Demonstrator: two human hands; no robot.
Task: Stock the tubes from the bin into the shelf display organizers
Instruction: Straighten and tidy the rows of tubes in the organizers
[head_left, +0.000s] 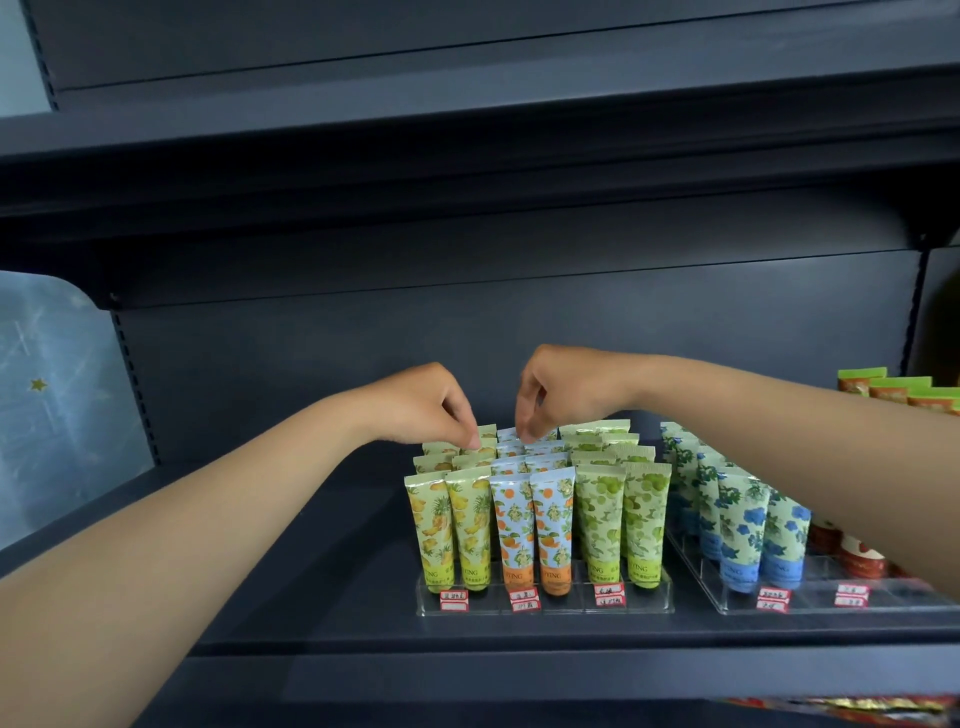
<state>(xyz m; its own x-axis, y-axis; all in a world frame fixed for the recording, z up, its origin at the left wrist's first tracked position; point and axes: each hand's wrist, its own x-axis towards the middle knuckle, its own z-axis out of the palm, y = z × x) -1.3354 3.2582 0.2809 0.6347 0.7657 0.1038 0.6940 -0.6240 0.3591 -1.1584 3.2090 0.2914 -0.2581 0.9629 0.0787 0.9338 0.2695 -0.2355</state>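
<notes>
At frame centre, we are working both hands over the back rows of the left organizer (545, 605) on the shelf (311, 545). Our left hand (421, 410) is pinching the crimped top of a yellow tube (480, 441); our right hand (561, 395) is pinching the top of an orange tube (514, 434). The bin is not showing. We are judging these tubes light, soft-walled and glossy, so we are advising a hold on the stiff crimp, not the body. Neighbouring tubes are standing close and may tip.
</notes>
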